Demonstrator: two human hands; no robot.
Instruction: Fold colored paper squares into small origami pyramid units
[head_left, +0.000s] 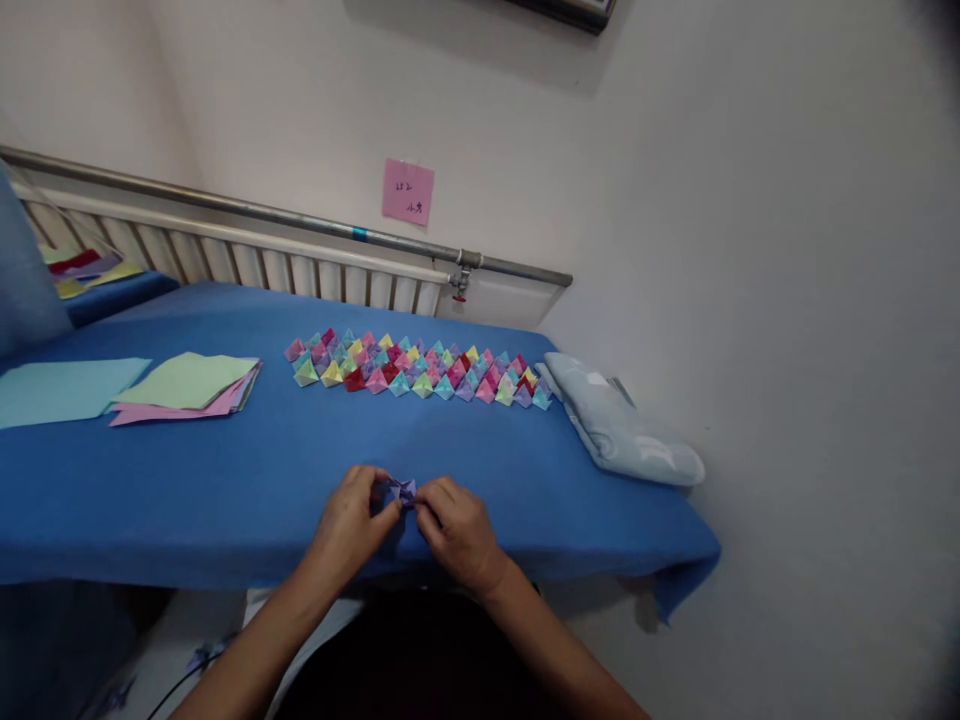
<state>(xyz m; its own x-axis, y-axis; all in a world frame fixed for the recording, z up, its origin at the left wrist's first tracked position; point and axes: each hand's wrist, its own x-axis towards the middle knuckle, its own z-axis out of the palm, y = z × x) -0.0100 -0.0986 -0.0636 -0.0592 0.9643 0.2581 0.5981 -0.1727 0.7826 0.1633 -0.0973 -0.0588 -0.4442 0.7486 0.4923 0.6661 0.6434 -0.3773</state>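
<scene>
Head view: as I'm watching, the left hand (351,515) and right hand (459,530) are gripping a small purple folded paper (406,490), on the near side of the colourful paper rows (420,367) and apart from them; pinching lightly is probably serving its folds best

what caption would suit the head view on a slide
Left hand and right hand hold a purple folded paper near rows of colourful paper pieces on a blue cloth.
</scene>
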